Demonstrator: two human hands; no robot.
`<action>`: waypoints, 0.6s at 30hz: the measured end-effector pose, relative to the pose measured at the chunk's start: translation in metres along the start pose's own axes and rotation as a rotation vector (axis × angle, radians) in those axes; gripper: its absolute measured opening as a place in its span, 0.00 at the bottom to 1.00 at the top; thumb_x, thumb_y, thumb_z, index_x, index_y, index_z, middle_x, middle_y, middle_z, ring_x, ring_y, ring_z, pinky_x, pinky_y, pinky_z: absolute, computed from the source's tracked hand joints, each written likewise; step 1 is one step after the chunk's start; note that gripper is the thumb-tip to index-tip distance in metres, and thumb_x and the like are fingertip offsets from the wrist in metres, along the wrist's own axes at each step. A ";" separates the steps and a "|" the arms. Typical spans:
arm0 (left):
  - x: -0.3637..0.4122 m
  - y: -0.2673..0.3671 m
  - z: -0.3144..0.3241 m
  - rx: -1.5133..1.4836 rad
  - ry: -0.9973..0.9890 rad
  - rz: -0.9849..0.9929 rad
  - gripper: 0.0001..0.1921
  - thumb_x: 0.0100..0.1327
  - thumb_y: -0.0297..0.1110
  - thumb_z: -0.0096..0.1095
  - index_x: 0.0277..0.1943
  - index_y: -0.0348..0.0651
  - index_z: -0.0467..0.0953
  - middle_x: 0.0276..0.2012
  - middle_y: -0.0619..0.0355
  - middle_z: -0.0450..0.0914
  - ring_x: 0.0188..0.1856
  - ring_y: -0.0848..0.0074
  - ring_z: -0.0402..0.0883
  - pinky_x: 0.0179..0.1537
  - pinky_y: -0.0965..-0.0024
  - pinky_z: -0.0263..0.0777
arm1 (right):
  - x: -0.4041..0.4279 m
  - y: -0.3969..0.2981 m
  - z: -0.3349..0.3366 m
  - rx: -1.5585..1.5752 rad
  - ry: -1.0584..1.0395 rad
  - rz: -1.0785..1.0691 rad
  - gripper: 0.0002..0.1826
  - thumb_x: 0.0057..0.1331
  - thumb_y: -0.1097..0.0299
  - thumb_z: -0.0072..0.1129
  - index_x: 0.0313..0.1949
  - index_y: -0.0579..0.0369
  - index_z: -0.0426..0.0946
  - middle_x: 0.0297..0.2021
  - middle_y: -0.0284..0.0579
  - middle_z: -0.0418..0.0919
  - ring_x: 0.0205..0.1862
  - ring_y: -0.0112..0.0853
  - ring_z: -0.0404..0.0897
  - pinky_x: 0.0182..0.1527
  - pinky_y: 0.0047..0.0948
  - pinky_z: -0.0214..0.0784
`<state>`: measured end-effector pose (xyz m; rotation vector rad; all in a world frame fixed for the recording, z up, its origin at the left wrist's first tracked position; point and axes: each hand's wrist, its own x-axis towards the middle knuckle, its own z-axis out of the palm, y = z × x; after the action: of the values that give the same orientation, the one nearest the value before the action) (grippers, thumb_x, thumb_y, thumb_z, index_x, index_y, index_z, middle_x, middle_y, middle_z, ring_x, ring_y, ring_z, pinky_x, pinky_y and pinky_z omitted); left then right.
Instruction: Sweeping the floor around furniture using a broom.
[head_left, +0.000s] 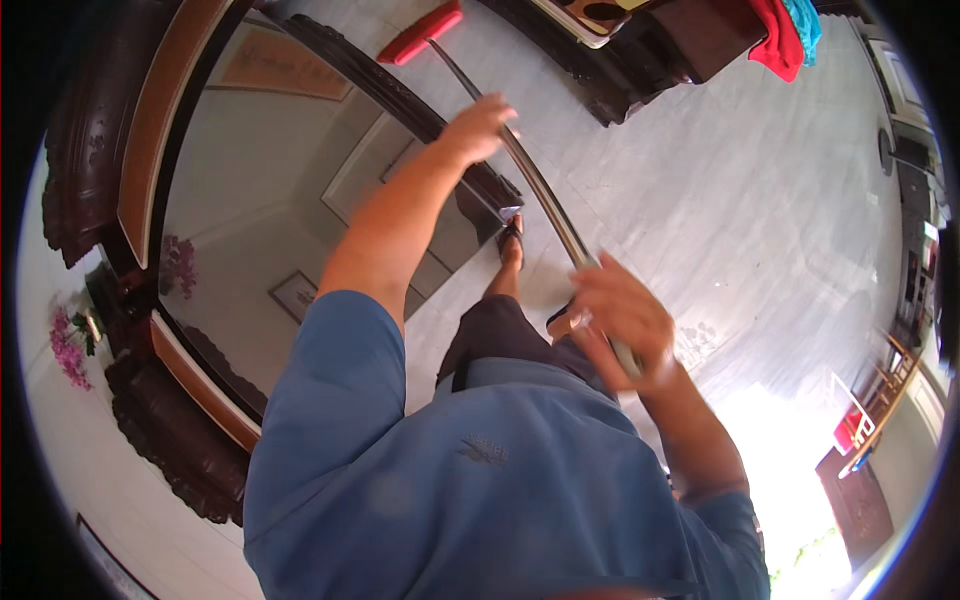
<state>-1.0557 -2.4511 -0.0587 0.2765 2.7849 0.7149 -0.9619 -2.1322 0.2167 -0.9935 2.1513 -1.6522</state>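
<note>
A broom with a red head (420, 33) and a long metal handle (546, 196) slants across the view, its head on the grey tiled floor (720, 202) at the top. My left hand (480, 129) is closed around the upper part of the handle, nearer the broom head. Lower down, by the handle's end, my right hand (622, 322) wraps around it, slightly blurred. Below my left hand one sandalled foot (511, 241) shows on the floor beside the glass-topped table.
A dark carved table with a reflective top (277, 187) lies close at left, with carved seats (180, 442) beyond it. Dark carved furniture (637, 82) stands at the top, with red cloth (778, 41) on it. A wooden rack (889, 397) is far right.
</note>
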 end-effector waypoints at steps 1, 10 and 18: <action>-0.004 0.031 0.013 -0.063 -0.104 0.015 0.22 0.70 0.49 0.70 0.59 0.43 0.83 0.67 0.45 0.77 0.73 0.54 0.72 0.70 0.58 0.69 | -0.020 -0.020 -0.022 -0.038 -0.081 0.019 0.06 0.53 0.83 0.68 0.28 0.59 0.80 0.34 0.48 0.85 0.54 0.53 0.87 0.71 0.59 0.66; -0.019 0.328 0.103 -0.127 -0.148 0.058 0.25 0.66 0.59 0.69 0.40 0.41 0.88 0.44 0.55 0.85 0.57 0.62 0.80 0.59 0.59 0.76 | -0.194 -0.115 -0.216 -0.156 -0.020 0.209 0.11 0.56 0.69 0.66 0.22 0.53 0.72 0.26 0.42 0.86 0.46 0.49 0.90 0.69 0.60 0.70; -0.007 0.529 0.203 -0.168 -0.162 0.022 0.23 0.71 0.58 0.64 0.39 0.43 0.87 0.44 0.56 0.86 0.57 0.61 0.80 0.59 0.57 0.77 | -0.331 -0.121 -0.375 -0.150 -0.081 0.260 0.13 0.61 0.65 0.66 0.22 0.51 0.72 0.25 0.41 0.86 0.44 0.48 0.90 0.64 0.60 0.74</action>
<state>-0.9278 -1.9068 0.0319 0.3174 2.5556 0.8842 -0.8897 -1.6509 0.3833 -0.7641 2.2653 -1.3266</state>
